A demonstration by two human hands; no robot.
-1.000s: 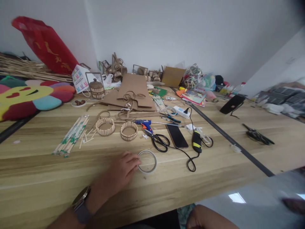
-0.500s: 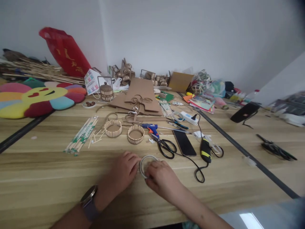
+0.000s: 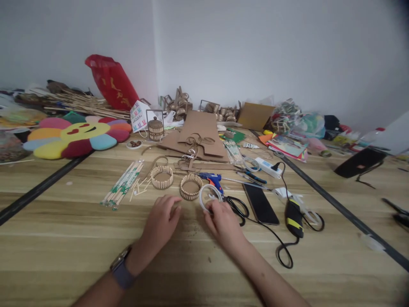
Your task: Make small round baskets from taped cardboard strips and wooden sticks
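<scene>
My right hand (image 3: 223,221) grips a thin white ring (image 3: 200,197), which looks like a roll of tape, by its near edge. The ring is tilted up and partly covers the scissors (image 3: 238,209) and glue gun (image 3: 212,179) behind it. My left hand (image 3: 162,219), with a watch on the wrist, is at the table with its thumb apart from curved fingers and nothing seen in it. Just beyond the hands stand two round frames of short wooden sticks, one nearer (image 3: 191,187) and one farther left (image 3: 162,177). Dark crumbs (image 3: 193,232) lie between the hands.
Bagged sticks (image 3: 123,185) lie at left, near a flower cushion (image 3: 79,136). Cardboard sheets (image 3: 201,128) and a lidded stick pot (image 3: 156,128) stand behind. At right are a phone (image 3: 260,204), a black-and-yellow corded tool (image 3: 294,217) and a power strip (image 3: 268,167).
My right hand has lifted the white ring and carried it forward, away from my left hand. My left hand now sits apart from it. The view has shifted, uncovering crumbs on the table.
</scene>
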